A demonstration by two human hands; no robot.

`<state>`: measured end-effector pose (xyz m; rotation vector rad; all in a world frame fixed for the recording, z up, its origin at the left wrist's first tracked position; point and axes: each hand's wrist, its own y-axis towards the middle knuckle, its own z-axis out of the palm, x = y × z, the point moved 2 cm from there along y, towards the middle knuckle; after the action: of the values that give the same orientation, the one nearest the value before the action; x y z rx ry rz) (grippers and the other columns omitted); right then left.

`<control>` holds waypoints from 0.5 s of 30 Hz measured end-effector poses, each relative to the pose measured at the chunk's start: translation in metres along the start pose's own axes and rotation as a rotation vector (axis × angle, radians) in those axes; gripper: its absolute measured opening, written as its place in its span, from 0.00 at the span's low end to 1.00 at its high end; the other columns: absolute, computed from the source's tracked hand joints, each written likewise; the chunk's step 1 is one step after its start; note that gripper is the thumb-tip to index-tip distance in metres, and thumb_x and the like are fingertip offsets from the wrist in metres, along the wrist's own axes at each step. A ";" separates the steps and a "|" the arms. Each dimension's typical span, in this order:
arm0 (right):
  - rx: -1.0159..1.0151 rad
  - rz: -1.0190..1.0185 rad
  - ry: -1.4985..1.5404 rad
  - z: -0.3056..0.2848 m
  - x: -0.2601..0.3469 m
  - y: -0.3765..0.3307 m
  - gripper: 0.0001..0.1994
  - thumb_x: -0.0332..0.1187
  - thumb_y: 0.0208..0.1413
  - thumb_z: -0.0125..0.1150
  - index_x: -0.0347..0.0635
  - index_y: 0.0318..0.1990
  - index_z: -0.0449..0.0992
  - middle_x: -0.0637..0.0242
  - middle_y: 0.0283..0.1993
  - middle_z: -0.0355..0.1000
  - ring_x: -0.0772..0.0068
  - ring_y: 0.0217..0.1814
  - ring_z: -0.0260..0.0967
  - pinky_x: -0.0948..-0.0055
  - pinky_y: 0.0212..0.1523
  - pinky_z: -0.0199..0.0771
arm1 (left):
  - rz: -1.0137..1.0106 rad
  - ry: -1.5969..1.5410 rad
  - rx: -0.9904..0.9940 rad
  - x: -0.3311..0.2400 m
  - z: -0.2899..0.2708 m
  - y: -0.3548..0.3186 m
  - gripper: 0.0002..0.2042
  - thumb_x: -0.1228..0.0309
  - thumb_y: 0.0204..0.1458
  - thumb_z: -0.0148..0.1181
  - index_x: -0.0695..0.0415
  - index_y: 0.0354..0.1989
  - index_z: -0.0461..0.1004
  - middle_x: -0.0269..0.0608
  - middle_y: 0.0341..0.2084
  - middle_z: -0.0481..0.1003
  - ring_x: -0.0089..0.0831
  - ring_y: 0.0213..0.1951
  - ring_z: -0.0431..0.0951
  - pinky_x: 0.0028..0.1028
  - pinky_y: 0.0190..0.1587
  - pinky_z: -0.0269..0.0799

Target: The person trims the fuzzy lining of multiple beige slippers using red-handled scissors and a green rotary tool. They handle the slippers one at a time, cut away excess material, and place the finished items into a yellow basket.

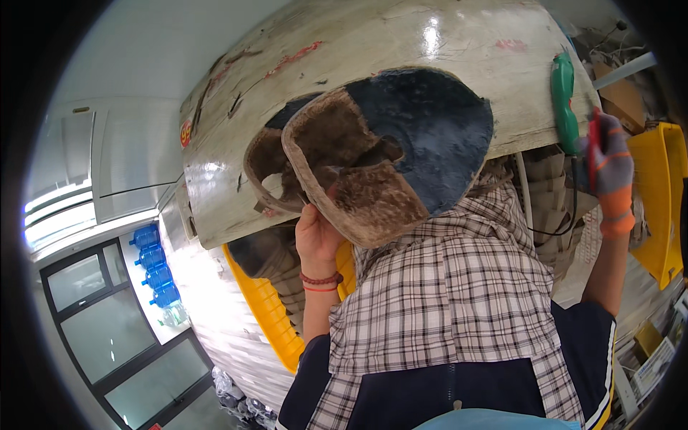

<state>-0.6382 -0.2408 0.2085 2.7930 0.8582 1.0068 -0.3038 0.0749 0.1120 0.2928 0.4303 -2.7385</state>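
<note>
My bare left hand, with beaded and red bands at the wrist, pinches the near edge of a plush-lined piece. That piece has brown pile on its near side, dark blue pile across its far side and an opening in the middle. Beneath it, to the left, lies a similar plush-lined piece, partly covered. Out to the right, my right hand wears a grey and orange glove. Its fingers are closed round a slim red tool, whose working end I cannot make out. Just left of it lies a green corded hand tool.
The worn, pale worktable curves ahead of me. Yellow crates stand below its edge, with another yellow bin at far right. A black cord hangs beside stacked brown pieces. Blue water bottles line the left wall.
</note>
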 end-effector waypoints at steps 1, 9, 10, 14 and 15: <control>0.048 -0.042 0.088 0.005 0.026 -0.002 0.18 0.30 0.51 0.60 0.37 0.50 0.67 0.63 0.43 0.69 0.74 0.42 0.66 0.74 0.41 0.69 | 0.006 0.042 -0.017 0.001 -0.001 0.002 0.18 0.72 0.55 0.52 0.60 0.55 0.66 0.47 0.58 0.63 0.42 0.61 0.59 0.46 0.65 0.50; 0.314 -0.631 -0.394 0.048 0.120 -0.008 0.26 0.42 0.35 0.70 0.40 0.43 0.72 0.62 0.36 0.66 0.61 0.39 0.66 0.64 0.40 0.67 | 0.178 0.301 0.006 0.017 0.017 0.007 0.27 0.67 0.54 0.56 0.58 0.62 0.57 0.42 0.61 0.61 0.40 0.64 0.55 0.42 0.66 0.49; 0.310 -0.654 -0.414 0.054 0.123 -0.010 0.24 0.44 0.37 0.68 0.41 0.42 0.72 0.63 0.36 0.67 0.62 0.39 0.66 0.65 0.41 0.67 | 0.167 0.280 0.011 0.017 0.015 0.007 0.27 0.68 0.54 0.57 0.58 0.62 0.57 0.42 0.61 0.61 0.40 0.64 0.55 0.42 0.66 0.49; 0.267 -0.759 -0.407 0.074 0.125 -0.011 0.21 0.49 0.45 0.61 0.41 0.39 0.74 0.63 0.35 0.70 0.65 0.39 0.68 0.66 0.41 0.65 | 0.146 0.269 -0.025 0.021 0.019 0.007 0.28 0.68 0.53 0.58 0.59 0.62 0.58 0.42 0.60 0.61 0.40 0.64 0.55 0.41 0.66 0.50; 0.266 -0.774 -0.402 0.078 0.126 -0.011 0.20 0.48 0.46 0.60 0.41 0.38 0.74 0.63 0.35 0.70 0.64 0.39 0.67 0.66 0.41 0.65 | 0.142 0.272 -0.027 0.021 0.017 0.006 0.28 0.69 0.52 0.59 0.59 0.62 0.58 0.42 0.60 0.61 0.40 0.64 0.56 0.41 0.66 0.51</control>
<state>-0.5168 -0.1555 0.2174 2.3114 1.8632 0.2145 -0.3233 0.0570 0.1208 0.6671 0.4957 -2.5596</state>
